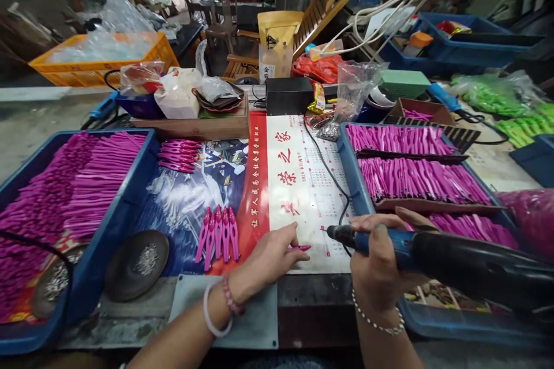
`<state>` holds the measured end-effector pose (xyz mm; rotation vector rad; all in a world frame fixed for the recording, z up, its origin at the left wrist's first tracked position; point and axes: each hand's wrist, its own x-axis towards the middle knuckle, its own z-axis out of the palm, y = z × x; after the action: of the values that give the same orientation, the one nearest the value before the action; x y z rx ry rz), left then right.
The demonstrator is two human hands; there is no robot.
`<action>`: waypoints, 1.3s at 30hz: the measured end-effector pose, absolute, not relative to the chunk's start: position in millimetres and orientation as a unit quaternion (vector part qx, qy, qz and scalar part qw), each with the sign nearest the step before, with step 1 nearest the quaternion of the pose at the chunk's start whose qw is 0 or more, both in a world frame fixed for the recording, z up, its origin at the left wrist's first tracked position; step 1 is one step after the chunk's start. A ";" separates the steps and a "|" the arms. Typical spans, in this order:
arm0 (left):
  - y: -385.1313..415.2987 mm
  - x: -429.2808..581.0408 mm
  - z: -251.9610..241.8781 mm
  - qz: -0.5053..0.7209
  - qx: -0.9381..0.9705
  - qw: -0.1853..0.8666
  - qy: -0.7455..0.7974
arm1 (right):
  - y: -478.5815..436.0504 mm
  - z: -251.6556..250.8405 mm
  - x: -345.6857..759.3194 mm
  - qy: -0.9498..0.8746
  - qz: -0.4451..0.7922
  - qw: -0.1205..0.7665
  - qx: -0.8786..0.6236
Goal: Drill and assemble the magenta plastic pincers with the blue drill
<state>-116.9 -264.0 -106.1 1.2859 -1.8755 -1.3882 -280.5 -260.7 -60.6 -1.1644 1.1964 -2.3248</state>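
My left hand (270, 251) is closed over the poster, pinching a slim magenta plastic piece (300, 248) whose shiny pointed end sticks out past the fingers; the rest is hidden. In my right hand (376, 262) is a blue and black electric screwdriver (450, 256), its bit pointing left toward the left hand, apart from the piece. Several joined magenta pieces (219, 236) with glossy pointed ends lie fanned out left of my left hand. Another small stack of them (179, 155) lies farther back. A dark round dish (115, 268) holds small metal screws (148, 258).
A blue tray (149, 153) at left holds many magenta pieces and a second dish of screws. At right, another blue tray (346, 153) holds rows of magenta parts. A calendar poster (281, 179) covers the table. A black box (289, 97) and a cord stand behind.
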 end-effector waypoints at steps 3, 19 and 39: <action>-253.3 -108.2 -102.3 -0.583 0.501 0.275 -0.578 | -259.7 -62.6 -272.6 0.405 -0.803 0.149 -0.412; -189.9 -82.2 -109.0 -0.814 0.404 0.410 -0.076 | -246.1 -66.8 -258.7 0.417 -0.766 0.233 -0.430; -162.4 -97.7 -108.3 -0.872 0.312 0.376 0.009 | -200.5 -43.6 -250.9 0.412 -0.737 0.297 -0.446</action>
<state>-97.7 -162.4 -108.3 0.7990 0.0235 -2.2315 -250.9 -200.5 -43.6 -1.1854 1.0939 -1.9596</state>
